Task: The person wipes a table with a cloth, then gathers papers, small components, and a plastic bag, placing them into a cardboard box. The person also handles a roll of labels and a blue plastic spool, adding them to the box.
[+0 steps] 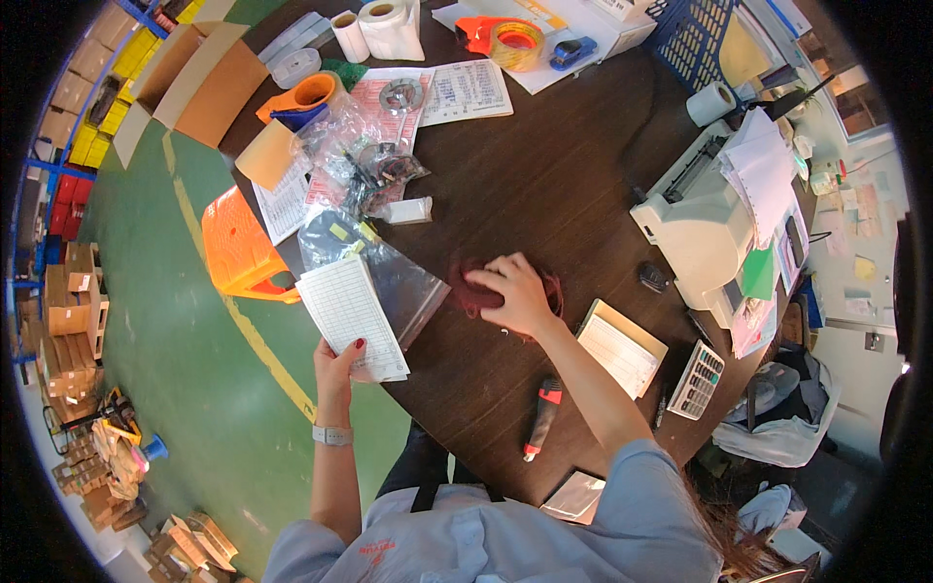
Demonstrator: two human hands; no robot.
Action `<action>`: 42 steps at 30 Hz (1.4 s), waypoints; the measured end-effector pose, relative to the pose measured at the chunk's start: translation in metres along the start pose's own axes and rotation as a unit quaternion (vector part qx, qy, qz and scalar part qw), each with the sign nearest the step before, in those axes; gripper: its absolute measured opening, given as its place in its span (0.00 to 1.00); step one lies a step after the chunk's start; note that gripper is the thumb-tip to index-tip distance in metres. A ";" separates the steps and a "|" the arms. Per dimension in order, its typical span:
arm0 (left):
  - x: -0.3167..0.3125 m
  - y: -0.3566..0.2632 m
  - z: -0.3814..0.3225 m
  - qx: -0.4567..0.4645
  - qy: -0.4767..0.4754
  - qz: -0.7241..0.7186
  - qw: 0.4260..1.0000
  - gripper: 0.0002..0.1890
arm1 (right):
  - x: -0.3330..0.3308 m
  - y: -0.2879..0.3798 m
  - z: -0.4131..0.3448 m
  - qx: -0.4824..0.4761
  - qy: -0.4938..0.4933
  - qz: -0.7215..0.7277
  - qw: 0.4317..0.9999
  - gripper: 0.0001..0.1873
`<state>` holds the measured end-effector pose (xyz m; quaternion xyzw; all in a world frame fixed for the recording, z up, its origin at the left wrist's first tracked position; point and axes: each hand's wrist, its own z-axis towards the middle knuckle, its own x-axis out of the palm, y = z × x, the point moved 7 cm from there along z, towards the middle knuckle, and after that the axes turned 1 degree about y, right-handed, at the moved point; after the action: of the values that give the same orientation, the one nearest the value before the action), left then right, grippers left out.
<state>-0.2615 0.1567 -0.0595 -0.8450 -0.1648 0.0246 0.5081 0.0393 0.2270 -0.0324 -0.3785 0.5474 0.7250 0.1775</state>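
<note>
My left hand (337,372) grips a small stack of printed grid forms (353,313) by its lower edge, thumb on top. The stack juts past the table's left edge and overlaps a clear zip bag (408,284). On the dark wooden table, my right hand (516,295) is closed around part of a dark red bundle of thin strands (474,288), which looks blurred; more strands loop out beside the wrist. A form pad in an open cardboard cover (623,350) lies right of my right forearm. Nearer me is a red and black utility knife (543,419).
Bagged cables (372,171), an orange tape dispenser (310,95) and papers crowd the far left. A printer (700,211), car key (653,277) and calculator (697,380) stand right. An orange plastic stool (240,248) and open carton (208,87) stand beyond the left edge.
</note>
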 end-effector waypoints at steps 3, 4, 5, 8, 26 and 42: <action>-0.003 0.000 0.006 0.018 -0.020 0.045 0.999 0.17 | -0.026 -0.004 -0.001 -0.032 -0.016 0.070 0.997 0.28; -0.006 0.003 0.006 0.023 -0.027 0.043 0.998 0.17 | -0.043 -0.013 0.007 -0.037 -0.054 0.068 0.995 0.28; -0.012 0.009 0.005 0.014 -0.046 0.067 0.997 0.18 | -0.061 -0.031 0.022 -0.013 -0.093 0.051 0.994 0.27; -0.026 0.019 0.008 0.032 -0.117 0.188 0.975 0.19 | -0.087 -0.078 0.076 0.078 -0.173 -0.014 0.982 0.26; -0.022 -0.010 0.016 0.023 -0.067 -0.159 0.985 0.20 | -0.151 -0.128 0.001 0.156 -0.226 -0.097 0.957 0.28; 0.219 -0.153 0.087 0.185 0.188 -0.121 0.957 0.21 | -0.070 -0.040 -0.034 0.131 -0.249 0.089 0.955 0.31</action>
<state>-0.1119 0.3625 0.0587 -0.6994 -0.1594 -0.1665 0.6765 0.1241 0.2204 -0.0106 -0.1091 0.6077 0.7309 0.2908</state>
